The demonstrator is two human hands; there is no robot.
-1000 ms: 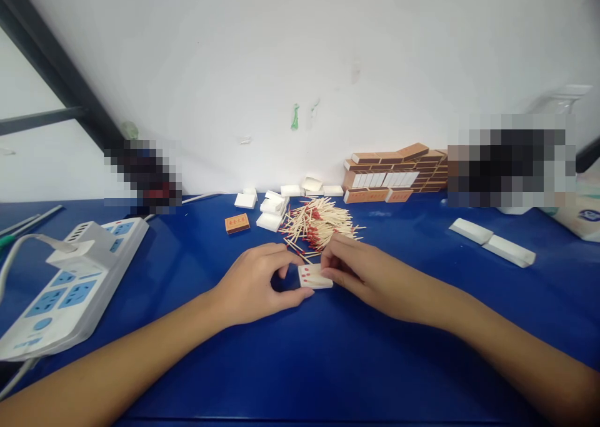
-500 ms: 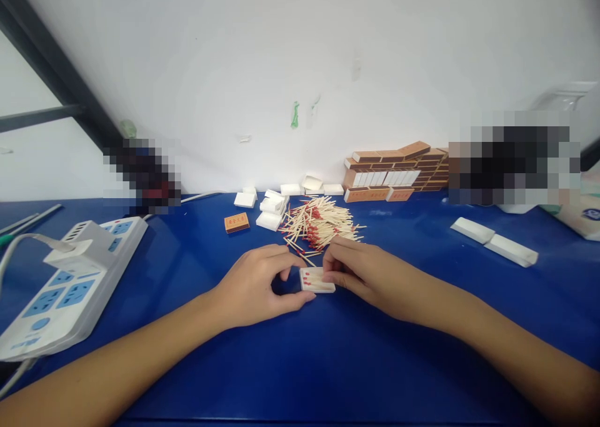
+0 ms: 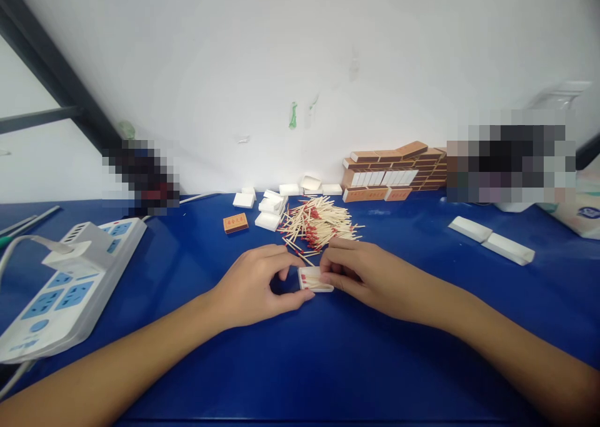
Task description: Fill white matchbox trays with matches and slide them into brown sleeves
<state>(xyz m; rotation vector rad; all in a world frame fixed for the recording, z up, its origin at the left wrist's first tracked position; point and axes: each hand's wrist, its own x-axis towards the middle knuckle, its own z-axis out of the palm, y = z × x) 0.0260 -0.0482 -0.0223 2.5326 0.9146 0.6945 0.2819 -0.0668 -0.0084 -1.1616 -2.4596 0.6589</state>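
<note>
1. Near the front of the blue table, the left hand pinches the left end of a small white tray between thumb and first finger.
2. The right hand has its fingers pressed together on the tray's right side, over the red-tipped matches inside.
3. A hard push could tip the tray and spill the matches, because it is light and open.
4. Just behind lies a pile of loose matches, with empty white trays beside it.
5. Farther back, a stack of brown boxes sits against the white wall. A power strip lies at the left.
</note>
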